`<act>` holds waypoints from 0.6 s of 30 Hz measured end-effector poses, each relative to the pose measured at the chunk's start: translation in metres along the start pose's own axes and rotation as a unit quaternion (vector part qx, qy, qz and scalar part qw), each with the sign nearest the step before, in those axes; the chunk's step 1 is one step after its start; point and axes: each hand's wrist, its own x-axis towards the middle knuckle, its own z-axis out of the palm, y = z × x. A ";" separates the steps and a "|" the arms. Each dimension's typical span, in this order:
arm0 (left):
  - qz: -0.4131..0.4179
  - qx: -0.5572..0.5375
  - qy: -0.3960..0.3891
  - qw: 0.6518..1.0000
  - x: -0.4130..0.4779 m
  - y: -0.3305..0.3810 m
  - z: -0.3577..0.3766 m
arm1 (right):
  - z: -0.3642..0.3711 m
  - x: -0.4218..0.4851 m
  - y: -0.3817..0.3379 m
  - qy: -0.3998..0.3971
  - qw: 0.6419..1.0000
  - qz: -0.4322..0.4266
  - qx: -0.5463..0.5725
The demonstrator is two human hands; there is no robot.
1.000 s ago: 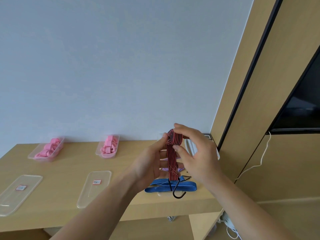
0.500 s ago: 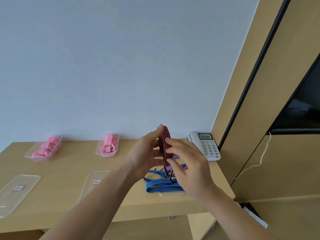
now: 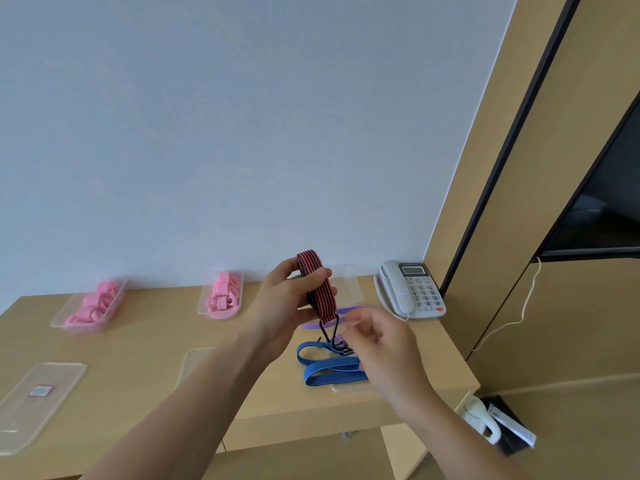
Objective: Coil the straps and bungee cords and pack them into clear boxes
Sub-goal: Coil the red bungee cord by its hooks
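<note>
Above the right end of the desk (image 3: 145,341), a red-and-black bungee cord (image 3: 317,289) is gripped as a flat coil by the left hand (image 3: 287,299), with the thumb pressed across the wraps, likely so they cannot spring loose. Its black hook (image 3: 330,332) hangs free below. The right hand (image 3: 384,348) is just beside the hook, fingers loosely curled and blurred; whether the hook is pinched cannot be told. Tucking the hook to lock the coil is judged the step in hand. A blue bungee cord (image 3: 332,370) and a purple cord (image 3: 346,311) lie uncoiled underneath. An empty clear box (image 3: 353,282) stands behind, near the phone (image 3: 412,289), probably meant for this coil. Two boxes (image 3: 69,318) further left are already filled with pink straps (image 3: 97,303), with lids (image 3: 38,400) laid flat in front.
</note>
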 end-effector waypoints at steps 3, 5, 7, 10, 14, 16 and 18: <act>0.000 0.000 -0.015 1.000 -0.002 -0.007 -0.008 | 0.014 -0.005 0.003 -0.089 0.962 0.212 0.146; -0.008 -0.002 -0.028 1.000 -0.004 -0.014 -0.012 | 0.022 -0.008 0.003 -0.065 0.932 0.237 0.267; -0.015 -0.002 -0.038 0.999 -0.005 -0.022 -0.017 | 0.024 -0.012 0.001 -0.061 0.919 0.219 0.323; -0.025 0.012 -0.052 0.998 -0.004 -0.037 -0.024 | 0.025 -0.014 0.002 -0.053 0.899 0.203 0.384; -0.024 0.038 -0.053 0.998 0.010 -0.054 -0.033 | 0.024 -0.002 0.015 -0.025 0.882 0.226 0.412; -0.023 0.053 -0.051 0.997 0.022 -0.060 -0.037 | 0.028 0.010 0.026 -0.009 0.874 0.245 0.420; -0.031 0.053 -0.046 0.997 0.036 -0.066 -0.039 | 0.034 0.026 0.039 0.001 0.860 0.267 0.435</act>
